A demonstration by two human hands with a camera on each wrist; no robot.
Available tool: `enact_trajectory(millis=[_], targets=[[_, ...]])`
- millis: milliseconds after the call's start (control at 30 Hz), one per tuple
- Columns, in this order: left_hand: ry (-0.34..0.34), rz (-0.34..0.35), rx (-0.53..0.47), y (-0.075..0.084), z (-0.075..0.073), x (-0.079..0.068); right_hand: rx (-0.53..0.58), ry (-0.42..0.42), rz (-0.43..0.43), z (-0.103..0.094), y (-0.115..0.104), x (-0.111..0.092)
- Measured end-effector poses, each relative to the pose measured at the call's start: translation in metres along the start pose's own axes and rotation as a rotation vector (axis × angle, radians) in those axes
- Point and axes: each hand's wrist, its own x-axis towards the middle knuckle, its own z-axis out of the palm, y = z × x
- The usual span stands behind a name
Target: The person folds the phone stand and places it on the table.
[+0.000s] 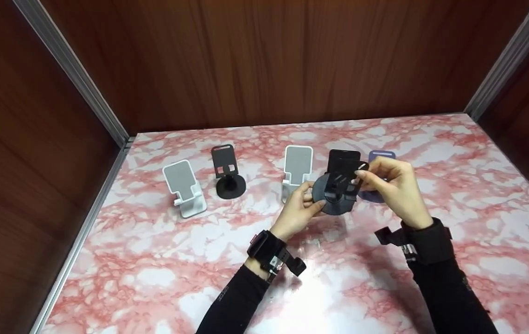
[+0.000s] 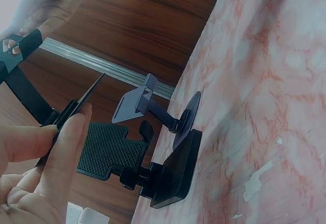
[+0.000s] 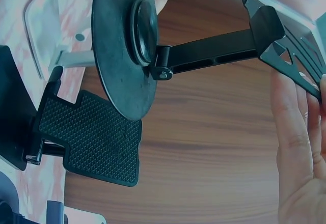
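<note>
A black phone stand (image 1: 336, 188) with a round base is held up above the table between both hands. My left hand (image 1: 297, 212) pinches the edge of its disc base (image 3: 122, 56), thumb on one face and fingers behind. At the upper end, my right hand (image 1: 396, 188) pinches the slotted plate (image 3: 300, 51) between thumb and fingers. A hinged arm (image 3: 214, 50) joins disc and plate, and it is folded out from the base. Just behind, a black stand with a textured plate (image 2: 109, 150) and a blocky base (image 2: 175, 175) stands on the table, partly hidden in the head view.
A purple phone stand (image 1: 381, 154) stands behind the right hand. One white stand (image 1: 298, 162) is behind the left hand. Farther left are a black round-based stand (image 1: 230, 185) and another white stand (image 1: 181, 178). Wooden panels (image 1: 269, 65) enclose the marbled table (image 1: 153, 278).
</note>
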Motion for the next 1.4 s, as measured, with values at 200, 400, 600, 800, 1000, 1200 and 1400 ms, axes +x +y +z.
enact_trajectory(millis=[200,400,600,800,1000,1200,1400], targets=[[0.013,0.019,0.031,0.002,0.000,0.000,0.046,-0.025,0.028,-0.001,0.000,0.000],[0.026,0.059,0.058,0.004,0.001,-0.002,0.068,-0.063,0.059,-0.003,-0.001,-0.001],[0.058,0.063,0.068,0.006,0.001,-0.003,0.054,-0.126,0.069,-0.005,-0.001,-0.001],[0.086,0.106,0.134,0.005,0.001,-0.002,0.068,-0.183,0.112,-0.005,0.001,-0.002],[0.108,0.164,0.207,0.010,0.001,-0.004,0.098,-0.216,0.151,-0.005,0.002,-0.002],[0.120,0.226,0.248,0.007,-0.002,-0.001,0.200,-0.295,0.188,-0.004,0.006,-0.002],[0.122,0.260,0.240,0.004,-0.002,-0.001,0.257,-0.324,0.238,-0.004,0.010,-0.002]])
